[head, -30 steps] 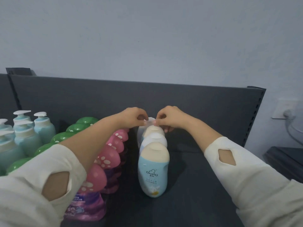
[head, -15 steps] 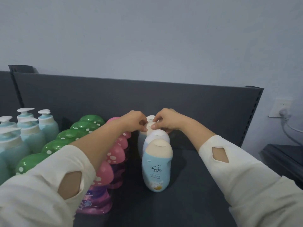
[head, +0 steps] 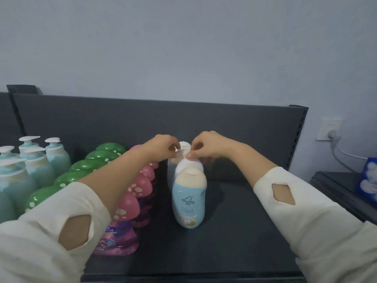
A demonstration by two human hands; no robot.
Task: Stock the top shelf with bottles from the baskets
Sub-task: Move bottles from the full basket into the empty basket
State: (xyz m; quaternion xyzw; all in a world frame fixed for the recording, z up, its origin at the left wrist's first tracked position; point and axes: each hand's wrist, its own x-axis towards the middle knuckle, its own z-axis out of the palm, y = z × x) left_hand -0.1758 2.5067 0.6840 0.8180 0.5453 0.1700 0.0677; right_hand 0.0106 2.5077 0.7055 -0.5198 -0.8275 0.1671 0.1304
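A single-file row of small rounded bottles runs back along the dark top shelf (head: 234, 231). The front one is a light blue bottle (head: 188, 203) with a beige cap. Behind it stands a white-capped bottle (head: 189, 165), then a beige-capped bottle (head: 177, 158) and a further white-capped one (head: 184, 144). My left hand (head: 161, 147) and my right hand (head: 208, 145) meet over the beige-capped bottle, fingertips of both curled and pinching its cap from either side. Its body is hidden by the bottles in front.
Left of the row stand pink mushroom-capped purple bottles (head: 132, 201), green mushroom-capped bottles (head: 89, 168) and teal pump bottles (head: 30, 170). The shelf's dark back panel (head: 142, 119) rises behind. At right are a wall socket (head: 329, 129) with a cable and a blue package (head: 367, 180).
Both hands stayed pinched at the beige-capped bottle near the back of the row; they shifted it slightly while the view drifted.
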